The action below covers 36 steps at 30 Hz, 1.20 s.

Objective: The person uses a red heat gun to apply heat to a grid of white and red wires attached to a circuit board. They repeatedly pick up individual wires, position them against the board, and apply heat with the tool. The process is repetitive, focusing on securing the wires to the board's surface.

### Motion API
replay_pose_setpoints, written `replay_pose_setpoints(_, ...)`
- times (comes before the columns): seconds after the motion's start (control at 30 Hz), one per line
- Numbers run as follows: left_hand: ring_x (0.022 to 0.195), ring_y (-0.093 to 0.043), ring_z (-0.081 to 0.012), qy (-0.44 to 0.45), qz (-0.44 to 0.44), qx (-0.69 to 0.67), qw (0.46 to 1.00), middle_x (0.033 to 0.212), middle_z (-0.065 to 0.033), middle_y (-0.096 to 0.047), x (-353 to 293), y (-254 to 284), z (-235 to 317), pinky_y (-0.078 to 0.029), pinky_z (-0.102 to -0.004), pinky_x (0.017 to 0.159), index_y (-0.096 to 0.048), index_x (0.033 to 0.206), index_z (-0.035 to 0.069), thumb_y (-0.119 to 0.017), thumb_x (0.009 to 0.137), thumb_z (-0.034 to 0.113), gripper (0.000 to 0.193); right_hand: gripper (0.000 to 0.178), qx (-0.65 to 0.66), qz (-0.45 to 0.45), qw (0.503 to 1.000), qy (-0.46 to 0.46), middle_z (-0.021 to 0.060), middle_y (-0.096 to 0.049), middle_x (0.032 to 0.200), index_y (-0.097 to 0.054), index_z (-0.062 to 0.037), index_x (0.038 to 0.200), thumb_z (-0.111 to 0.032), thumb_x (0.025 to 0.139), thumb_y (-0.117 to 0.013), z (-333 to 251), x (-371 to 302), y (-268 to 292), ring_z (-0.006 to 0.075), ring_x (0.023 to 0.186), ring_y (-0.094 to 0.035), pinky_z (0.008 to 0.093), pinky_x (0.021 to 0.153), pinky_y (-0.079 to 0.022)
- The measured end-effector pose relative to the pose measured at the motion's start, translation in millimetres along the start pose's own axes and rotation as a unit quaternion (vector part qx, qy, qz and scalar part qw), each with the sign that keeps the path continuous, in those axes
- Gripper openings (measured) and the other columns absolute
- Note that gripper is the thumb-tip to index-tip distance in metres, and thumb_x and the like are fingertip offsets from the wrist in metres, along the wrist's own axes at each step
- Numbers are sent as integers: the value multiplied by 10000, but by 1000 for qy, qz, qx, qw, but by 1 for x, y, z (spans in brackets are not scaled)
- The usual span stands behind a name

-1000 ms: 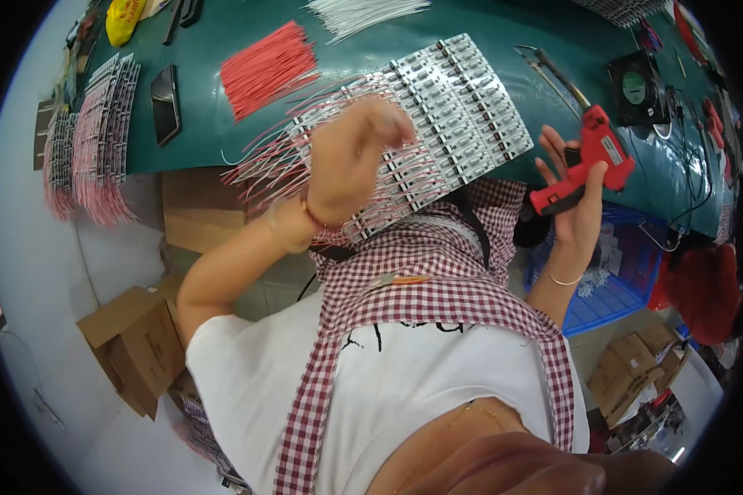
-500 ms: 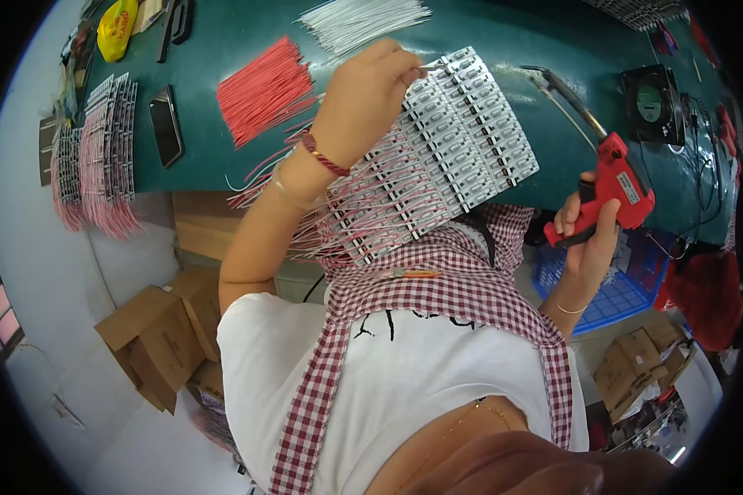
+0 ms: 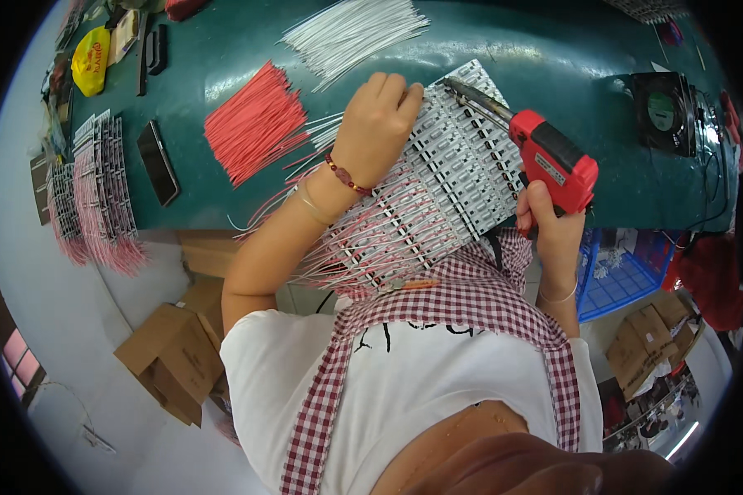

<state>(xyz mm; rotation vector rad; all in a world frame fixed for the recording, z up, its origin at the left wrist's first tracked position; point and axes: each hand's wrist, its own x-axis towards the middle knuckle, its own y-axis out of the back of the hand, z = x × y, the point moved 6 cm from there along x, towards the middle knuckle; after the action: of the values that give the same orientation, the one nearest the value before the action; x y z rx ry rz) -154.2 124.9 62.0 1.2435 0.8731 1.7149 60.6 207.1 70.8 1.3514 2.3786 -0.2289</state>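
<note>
My right hand (image 3: 553, 235) is wrapped around the handle of a red and black soldering gun (image 3: 560, 165). Its metal tip reaches the upper edge of a panel of small circuit boards (image 3: 462, 157), which carries rows of grey components. Over that panel's upper left part, my left hand (image 3: 380, 124) is closed, fingers bent together near the gun's tip; what they pinch is hidden. Red and white wires (image 3: 367, 235) are attached along the panel's lower left rows and spread leftward under my left forearm.
Loose red wires (image 3: 256, 124) and white wires (image 3: 355, 37) lie in bundles on the green table (image 3: 223, 49). Left of them are a phone (image 3: 158, 163) and wired panels (image 3: 103, 190) hanging over the edge. A black fan (image 3: 664, 114) stands right; a blue basket (image 3: 619, 285) sits below.
The soldering gun has moved left and up from beside the panel, so its tip is now at the panel's upper edge. My left hand has shifted slightly; the whole view has tilted.
</note>
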Motion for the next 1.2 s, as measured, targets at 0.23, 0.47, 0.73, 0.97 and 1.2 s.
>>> replay_pose_setpoints(0.23,755,-530,-236,-6,7,-20,1000,822,-87,-539,2,1,0,-468,-327,658,-648,975,-3,-597,708,-25,273,194,-45,18,999,-6,4,-600,634,-635,-10,850,-160,805,-749,1,1,-2,56,485,-519,205,454,-403)
replay_pose_setpoints(0.47,761,-536,-239,2,7,-47,999,828,-84,-556,3,1,-2,-472,-330,661,-655,956,-2,-585,681,-46,287,183,-51,6,999,-4,1,-600,637,-637,-14,860,-147,801,-749,-1,1,-1,53,486,-517,204,456,-404)
replay_pose_setpoints(0.73,754,-535,-240,4,50,-74,996,810,-79,-562,5,9,-7,-468,-327,650,-655,907,12,-576,637,-82,297,173,-36,13,999,14,5,-608,650,-637,-10,874,-126,801,-743,-6,1,1,55,494,-523,206,457,-412)
replay_pose_setpoints(0.97,752,-531,-240,-10,28,-74,997,818,-77,-561,8,4,-7,-466,-330,638,-653,907,12,-580,642,-82,291,171,-55,-6,998,-12,-5,-602,644,-638,-14,862,-130,797,-747,-1,4,2,51,496,-518,208,460,-409)
replay_pose_setpoints(1.2,766,-537,-242,-3,19,-76,997,842,-78,-561,7,1,-8,-472,-337,651,-652,912,9,-582,644,-79,291,175,-73,-5,997,10,-12,-595,639,-640,-11,855,-127,788,-753,0,5,1,50,502,-522,207,462,-408)
